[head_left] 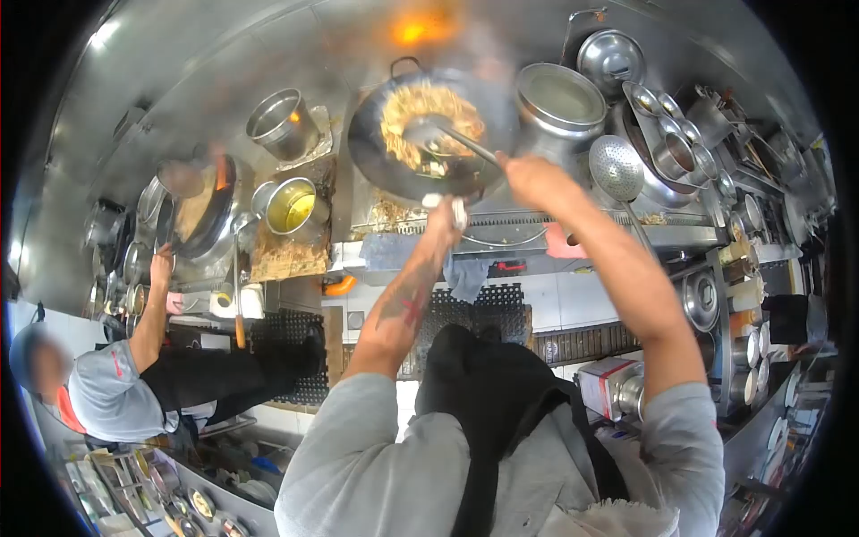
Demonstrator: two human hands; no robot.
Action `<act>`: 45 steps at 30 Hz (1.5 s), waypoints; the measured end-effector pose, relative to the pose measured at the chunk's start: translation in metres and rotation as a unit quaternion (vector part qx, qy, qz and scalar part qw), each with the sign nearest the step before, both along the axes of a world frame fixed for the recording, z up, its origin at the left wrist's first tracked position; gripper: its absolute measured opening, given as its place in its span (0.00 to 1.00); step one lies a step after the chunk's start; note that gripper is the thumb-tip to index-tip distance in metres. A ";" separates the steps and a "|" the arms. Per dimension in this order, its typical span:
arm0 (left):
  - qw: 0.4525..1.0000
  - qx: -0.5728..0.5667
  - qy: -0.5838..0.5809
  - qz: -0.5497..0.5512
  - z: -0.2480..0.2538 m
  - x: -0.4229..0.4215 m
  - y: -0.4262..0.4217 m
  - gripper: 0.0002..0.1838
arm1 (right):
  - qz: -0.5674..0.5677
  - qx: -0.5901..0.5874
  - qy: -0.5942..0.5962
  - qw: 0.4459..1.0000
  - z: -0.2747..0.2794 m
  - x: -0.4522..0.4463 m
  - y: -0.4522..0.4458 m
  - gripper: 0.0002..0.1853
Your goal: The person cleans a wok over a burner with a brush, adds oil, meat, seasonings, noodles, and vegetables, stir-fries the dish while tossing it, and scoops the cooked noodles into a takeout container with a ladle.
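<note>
A large dark wok [367,152] sits over the burner, with steam around it. Inside are light-brown noodles [461,112] with some darker and green bits on the near side. My left hand [441,217] is closed around a white cloth [460,213] at the wok's near rim; the handle under the cloth is hidden. Wrapped round the long handle of a metal ladle [465,141], my right hand [535,182] is to the right of the wok. The ladle's bowl rests among the noodles.
Right of the wok stand a large lidded pot [562,97] and a perforated skimmer [617,167]. To the left are a pot of yellow liquid [293,208] and a tall metal pot [282,125]. A co-worker [116,385] at far left works at another wok [215,210].
</note>
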State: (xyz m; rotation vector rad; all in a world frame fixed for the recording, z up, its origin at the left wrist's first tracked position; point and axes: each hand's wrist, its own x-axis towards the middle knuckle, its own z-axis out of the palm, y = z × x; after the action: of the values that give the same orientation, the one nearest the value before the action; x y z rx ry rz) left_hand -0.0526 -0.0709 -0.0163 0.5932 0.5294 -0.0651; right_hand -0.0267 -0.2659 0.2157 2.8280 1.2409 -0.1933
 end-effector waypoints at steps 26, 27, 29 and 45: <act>0.997 -0.062 0.038 0.019 -0.019 -0.003 0.005 0.08 | -0.070 0.025 0.013 0.997 -0.003 -0.029 0.007 0.34; 0.995 -0.075 0.064 0.019 -0.025 -0.024 -0.004 0.08 | -0.072 0.025 0.014 0.997 0.001 -0.038 -0.001 0.34; 0.998 0.013 0.068 -0.011 -0.012 -0.064 -0.014 0.08 | -0.082 -0.004 0.023 0.996 0.033 -0.048 -0.019 0.32; 0.992 -0.016 0.115 0.047 0.064 -0.072 -0.010 0.07 | -0.058 -0.022 0.018 0.998 0.083 -0.045 -0.042 0.17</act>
State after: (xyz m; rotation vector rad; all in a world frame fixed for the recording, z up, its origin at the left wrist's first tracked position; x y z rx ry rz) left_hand -0.1249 -0.0806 0.0476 0.5312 0.7786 -0.0528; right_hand -0.0712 -0.3083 0.2991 2.8729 1.0640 -0.2732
